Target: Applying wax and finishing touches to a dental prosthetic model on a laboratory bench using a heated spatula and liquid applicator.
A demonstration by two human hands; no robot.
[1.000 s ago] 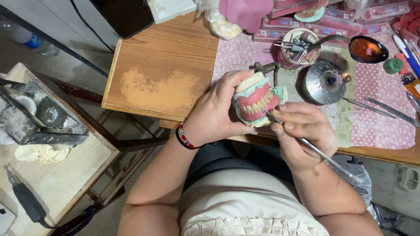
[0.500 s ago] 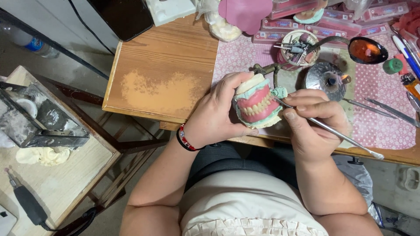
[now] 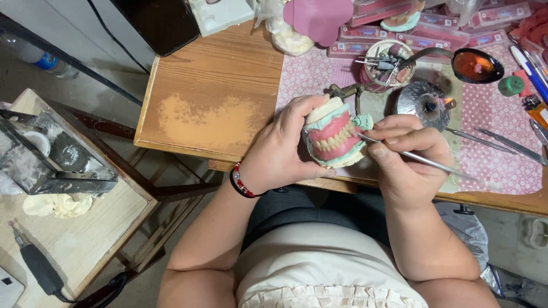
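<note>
Hands met over lap at near edge of wooden worktop (image 3: 217, 85), approx. centre of view. Left hand (image 3: 279, 151) was curled around a dental model w/ pink wax gums, cream teeth & pale green plaster base (image 3: 334, 134), thumb under at 6 o'clock, fingers over top at 12; model was held clear of worktop, teeth facing up toward camera. Right hand (image 3: 408, 157) sat at 3 o'clock of model, fingers pressed together in a pen grip, pinching a thin metal carving instrument (image 3: 416, 158); its tip touched the model's right side where teeth meet gum, handle ran off toward 4 o'clock. Red-and-black beaded bracelet (image 3: 241, 183) ringed the left wrist.

On a pink patterned cloth (image 3: 502, 148) at 1–2 o'clock of the hands: round metal burner w/ a small flame (image 3: 425, 102), just beyond right knuckles; small round tub full of metal tools (image 3: 383, 63) at 12; metal spoon holding dark amber liquid (image 3: 476, 65) further at 1. Two slim metal instruments (image 3: 502, 142) lay flat at 3 o'clock, well apart from the hand. Bare wood w/ a pale worn patch (image 3: 208, 122) lay at 9–10 o'clock of the left hand. Low side table w/ a black handpiece on a cord (image 3: 40, 268) stood at 8 o'clock, well apart.
</note>
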